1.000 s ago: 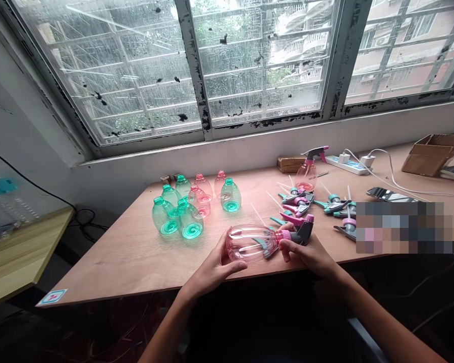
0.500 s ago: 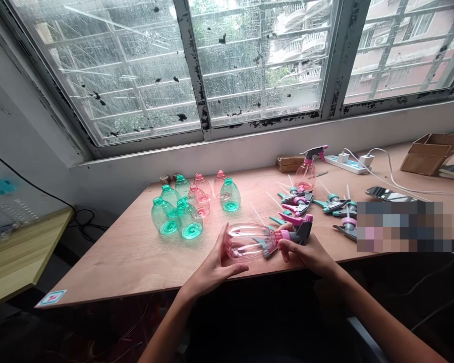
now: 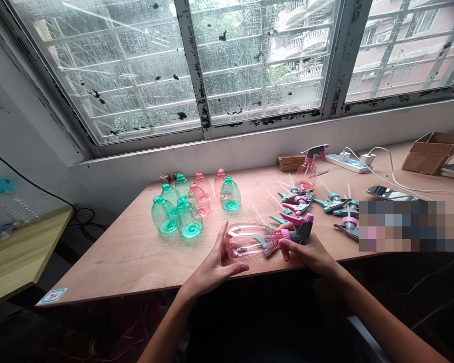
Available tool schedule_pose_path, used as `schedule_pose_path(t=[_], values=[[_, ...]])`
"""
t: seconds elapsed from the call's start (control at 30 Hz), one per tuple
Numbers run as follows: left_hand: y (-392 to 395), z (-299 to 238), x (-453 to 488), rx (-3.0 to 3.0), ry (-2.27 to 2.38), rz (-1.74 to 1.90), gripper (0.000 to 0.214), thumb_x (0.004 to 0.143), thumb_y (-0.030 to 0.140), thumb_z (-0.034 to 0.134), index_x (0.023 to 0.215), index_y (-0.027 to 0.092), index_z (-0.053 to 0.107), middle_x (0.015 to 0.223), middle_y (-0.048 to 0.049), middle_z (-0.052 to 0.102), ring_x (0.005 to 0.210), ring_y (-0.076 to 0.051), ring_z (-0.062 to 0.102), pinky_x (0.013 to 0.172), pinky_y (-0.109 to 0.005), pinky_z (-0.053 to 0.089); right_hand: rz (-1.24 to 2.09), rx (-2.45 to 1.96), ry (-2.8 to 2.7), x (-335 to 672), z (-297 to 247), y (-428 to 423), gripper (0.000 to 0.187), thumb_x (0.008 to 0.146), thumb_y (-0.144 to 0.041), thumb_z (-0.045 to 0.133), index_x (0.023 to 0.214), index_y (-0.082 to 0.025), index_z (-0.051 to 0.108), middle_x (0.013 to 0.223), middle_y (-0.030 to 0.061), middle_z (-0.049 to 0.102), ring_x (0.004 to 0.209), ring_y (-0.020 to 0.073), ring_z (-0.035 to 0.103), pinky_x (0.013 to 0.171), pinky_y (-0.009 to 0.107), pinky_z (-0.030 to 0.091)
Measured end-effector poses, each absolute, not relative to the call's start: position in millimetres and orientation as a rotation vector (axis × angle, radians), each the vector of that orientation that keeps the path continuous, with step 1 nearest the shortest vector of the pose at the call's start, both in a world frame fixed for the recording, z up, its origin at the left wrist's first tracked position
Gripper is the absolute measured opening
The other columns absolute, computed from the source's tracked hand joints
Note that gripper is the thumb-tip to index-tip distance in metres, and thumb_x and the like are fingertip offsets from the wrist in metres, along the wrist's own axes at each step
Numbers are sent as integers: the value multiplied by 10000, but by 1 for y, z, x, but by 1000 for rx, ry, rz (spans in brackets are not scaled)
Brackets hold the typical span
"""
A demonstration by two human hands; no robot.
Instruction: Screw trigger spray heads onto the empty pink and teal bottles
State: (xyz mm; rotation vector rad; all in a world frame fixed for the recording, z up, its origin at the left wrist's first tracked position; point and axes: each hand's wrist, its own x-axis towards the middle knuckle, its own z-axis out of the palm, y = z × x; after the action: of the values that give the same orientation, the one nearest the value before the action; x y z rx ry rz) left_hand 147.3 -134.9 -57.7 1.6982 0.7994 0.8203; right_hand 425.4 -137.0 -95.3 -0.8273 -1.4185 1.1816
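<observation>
A clear pink spray bottle (image 3: 247,241) lies sideways between my hands above the table's front edge, its base to the left. My left hand (image 3: 216,264) is wrapped round the base end, thumb below. With its fingers at the pink collar, my right hand (image 3: 306,254) grips the neck beside the grey and pink spray head (image 3: 301,229). Behind the bottle lie several loose spray heads (image 3: 297,199) with white tubes. Several green bottles (image 3: 189,219) and pink bottles (image 3: 201,201) without spray heads stand to the left.
At the back stands a pink bottle with a spray head (image 3: 306,171), near a small brown box (image 3: 290,162) and a power strip (image 3: 348,162) with cables. A phone (image 3: 391,193) and an open cardboard box (image 3: 426,154) are on the right. A blurred patch hides part of the table.
</observation>
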Motion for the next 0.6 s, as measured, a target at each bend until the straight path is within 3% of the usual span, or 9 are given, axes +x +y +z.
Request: schedule_pose_path(t=[0.2, 0.33, 0.6], values=[[-134, -56, 147, 1680, 787, 779, 1011, 851, 320, 754, 1601, 315, 76, 1597, -144, 347, 1387, -329, 461, 1188, -525, 309, 1171, -827, -1415, 426, -96, -136, 301, 889, -372, 741, 1032, -177, 563, 581, -37, 654, 547, 148, 592, 614, 291, 446], [-133, -59, 147, 1677, 790, 772, 1124, 835, 297, 775, 1594, 305, -54, 1456, -149, 521, 1328, -308, 533, 1176, -536, 326, 1178, -813, -1432, 425, -94, -137, 283, 897, -370, 732, 1021, -179, 563, 582, -34, 656, 533, 145, 593, 595, 287, 446], [-130, -63, 141, 1712, 870, 786, 1085, 827, 387, 769, 1604, 283, 18, 1653, -145, 250, 1524, -350, 230, 1243, -523, 166, 1168, -824, -1411, 426, -95, -137, 295, 878, -372, 748, 1016, -180, 572, 580, -33, 657, 523, 142, 589, 579, 280, 439]])
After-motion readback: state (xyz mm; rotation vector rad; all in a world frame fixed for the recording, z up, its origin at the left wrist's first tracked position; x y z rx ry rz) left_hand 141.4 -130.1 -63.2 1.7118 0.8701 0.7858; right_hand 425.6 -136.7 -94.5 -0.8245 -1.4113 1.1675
